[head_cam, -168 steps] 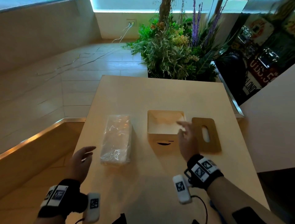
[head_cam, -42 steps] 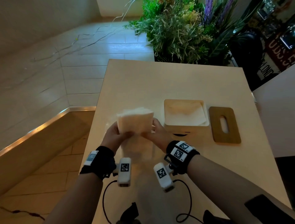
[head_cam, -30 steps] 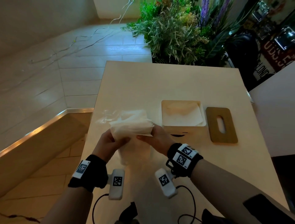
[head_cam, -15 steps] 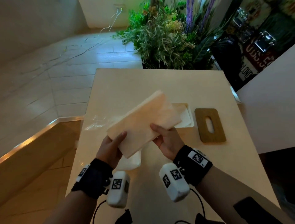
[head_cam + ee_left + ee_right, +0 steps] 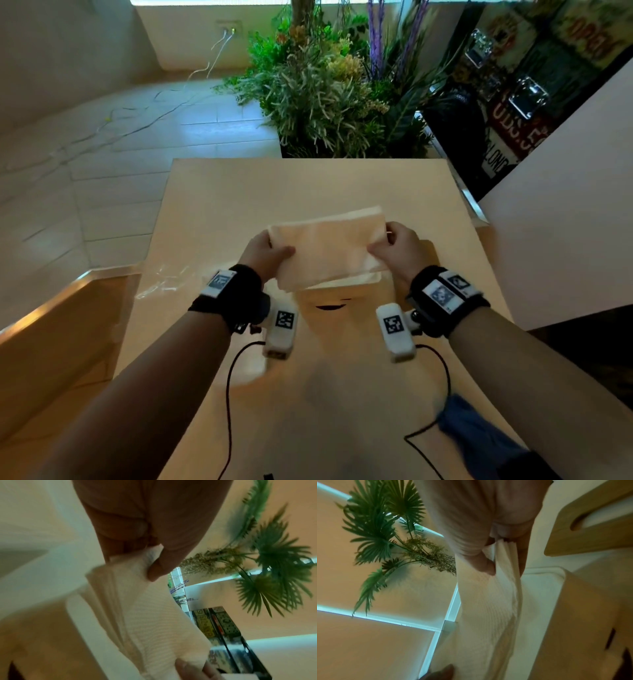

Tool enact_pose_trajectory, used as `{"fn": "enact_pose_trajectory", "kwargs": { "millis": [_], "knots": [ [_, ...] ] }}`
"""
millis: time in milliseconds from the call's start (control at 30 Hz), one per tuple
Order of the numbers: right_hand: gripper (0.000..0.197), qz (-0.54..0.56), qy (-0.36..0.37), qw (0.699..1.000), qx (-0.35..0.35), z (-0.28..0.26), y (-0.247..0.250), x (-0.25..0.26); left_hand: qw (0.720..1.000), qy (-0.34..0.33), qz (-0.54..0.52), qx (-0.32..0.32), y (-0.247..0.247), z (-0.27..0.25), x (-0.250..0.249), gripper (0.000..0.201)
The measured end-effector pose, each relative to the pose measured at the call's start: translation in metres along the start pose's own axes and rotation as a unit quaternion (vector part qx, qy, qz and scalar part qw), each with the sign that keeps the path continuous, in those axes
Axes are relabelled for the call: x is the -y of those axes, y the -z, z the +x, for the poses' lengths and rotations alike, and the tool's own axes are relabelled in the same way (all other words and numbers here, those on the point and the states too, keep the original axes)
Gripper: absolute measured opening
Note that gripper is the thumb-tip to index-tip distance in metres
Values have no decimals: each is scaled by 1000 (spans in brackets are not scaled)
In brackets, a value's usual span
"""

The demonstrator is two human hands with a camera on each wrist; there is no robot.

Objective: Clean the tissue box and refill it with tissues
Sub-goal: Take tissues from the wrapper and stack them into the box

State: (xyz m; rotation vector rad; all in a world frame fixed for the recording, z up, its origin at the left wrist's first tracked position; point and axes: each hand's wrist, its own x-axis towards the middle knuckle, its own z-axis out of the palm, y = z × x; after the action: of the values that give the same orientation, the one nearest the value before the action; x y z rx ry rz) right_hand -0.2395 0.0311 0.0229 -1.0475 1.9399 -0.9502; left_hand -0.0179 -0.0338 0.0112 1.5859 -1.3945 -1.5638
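Note:
A cream stack of tissues [image 5: 325,250] hangs level just above the open wooden tissue box [image 5: 330,305], hiding the box's opening. My left hand [image 5: 274,251] pinches the stack's left end, thumb on top. My right hand [image 5: 383,245] pinches the right end. The left wrist view shows my thumb [image 5: 159,563] pressed on the ribbed tissue stack [image 5: 145,615]. In the right wrist view the tissue stack [image 5: 488,615] hangs beside the box wall [image 5: 573,615]. The wooden lid [image 5: 590,524] with its slot lies beyond it on the table.
A crumpled clear plastic wrapper [image 5: 164,281] lies on the table [image 5: 308,185] to the left of the box. A blue cloth [image 5: 472,431] sits at the near right edge. A planter of greenery [image 5: 329,102] stands behind the far edge, with a white wall [image 5: 565,205] to the right.
The tissue stack has swung from a tilt to level and moved right, over the box. Both hands have shifted out to its two ends. The wrapper stays on the table.

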Motion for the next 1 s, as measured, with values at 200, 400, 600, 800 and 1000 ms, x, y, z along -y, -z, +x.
{"fn": "enact_pose_trajectory", "kwargs": {
  "millis": [200,400,600,800,1000],
  "knots": [
    [20,-140,1,990,-7,26,-11,-20,960,-63,273,-17,-16,27,-3,22],
    [14,-241,10,966,95,31,-15,-22,925,-42,377,8,-20,38,-4,26],
    [18,-249,20,960,129,33,-4,-12,864,-19,501,54,-23,46,-9,29],
    [19,-381,44,907,177,33,-16,-1,806,-42,587,65,-33,43,-1,24],
    [39,-483,76,847,209,34,-37,-9,798,-74,595,65,-40,39,10,20]
  ]
}}
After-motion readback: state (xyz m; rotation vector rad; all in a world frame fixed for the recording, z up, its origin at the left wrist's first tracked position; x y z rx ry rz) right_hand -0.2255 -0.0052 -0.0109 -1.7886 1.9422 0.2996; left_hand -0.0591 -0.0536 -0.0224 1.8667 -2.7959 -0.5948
